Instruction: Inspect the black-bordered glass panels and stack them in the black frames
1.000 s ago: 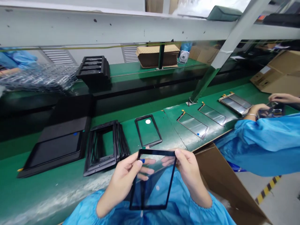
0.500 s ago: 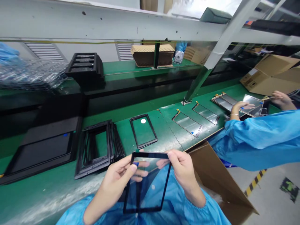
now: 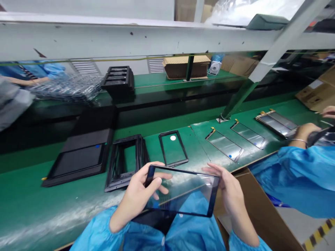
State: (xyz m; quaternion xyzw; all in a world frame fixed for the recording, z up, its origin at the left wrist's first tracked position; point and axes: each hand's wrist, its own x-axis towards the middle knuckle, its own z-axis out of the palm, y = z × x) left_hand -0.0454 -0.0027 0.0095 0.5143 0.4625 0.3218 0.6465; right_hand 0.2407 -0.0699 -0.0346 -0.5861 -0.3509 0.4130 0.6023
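We hold a clear panel with a dark border (image 3: pixel 183 192) above the near edge of the worktop (image 3: pixel 78 205), in front of our body, its long sides running roughly left to right. Our left hand (image 3: pixel 138 193) is clamped on its left end, thumb on the front, fingers showing through from behind. Our right hand (image 3: pixel 231 191) has its fingers apart beside the opposite end; we cannot tell whether the palm touches.

To handle the panel well, we should pinch only the dark border; our left thumb seems to reach onto the clear part, where it could smudge. Firm support at both ends would keep it from tipping, and light pressure should avoid flexing it.

Beyond it, towards the worktop's far edge, a single black frame (image 3: pixel 178 162) lies flat, just beside a stack of black frames (image 3: pixel 139 153). We do best keeping the panel's corners well above these and away from the cardboard box (image 3: pixel 258 204) below the near edge.
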